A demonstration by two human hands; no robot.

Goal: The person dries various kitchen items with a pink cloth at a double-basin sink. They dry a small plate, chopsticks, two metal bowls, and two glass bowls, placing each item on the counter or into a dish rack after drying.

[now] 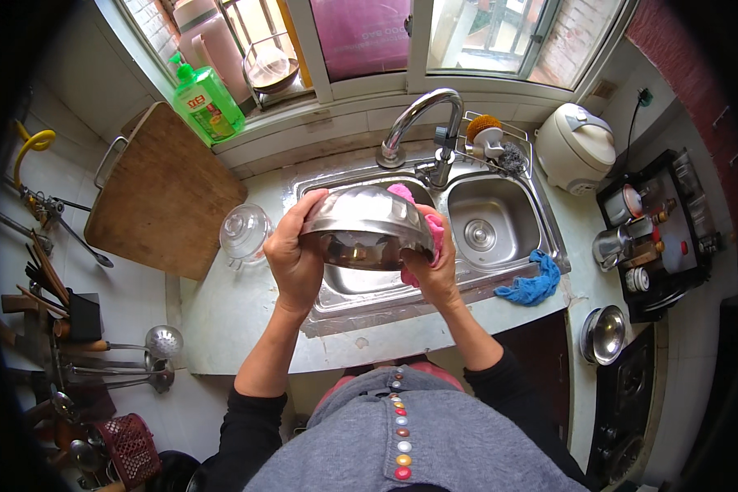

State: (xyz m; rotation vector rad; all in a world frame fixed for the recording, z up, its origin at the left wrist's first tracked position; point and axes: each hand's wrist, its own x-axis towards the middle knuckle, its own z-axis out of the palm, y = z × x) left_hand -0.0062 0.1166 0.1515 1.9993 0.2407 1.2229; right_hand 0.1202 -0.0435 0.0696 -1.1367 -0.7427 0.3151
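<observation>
A shiny stainless steel bowl (369,212) is held tilted on its side above the left basin of the sink, its opening turned towards me. My left hand (298,252) grips the bowl by its left rim. On the other side, my right hand (433,264) holds the right rim together with a pink cloth (435,230). Part of the cloth shows behind the bowl and part hangs below my right hand. The double-basin steel sink (449,261) lies beneath, its left basin largely hidden by the bowl.
A chrome faucet (421,117) arches behind the bowl. A glass lidded jar (245,234) stands close to my left hand, before a wooden cutting board (166,197). Right of the sink are a blue cloth (532,280), a rice cooker (575,147) and metal bowls (604,335).
</observation>
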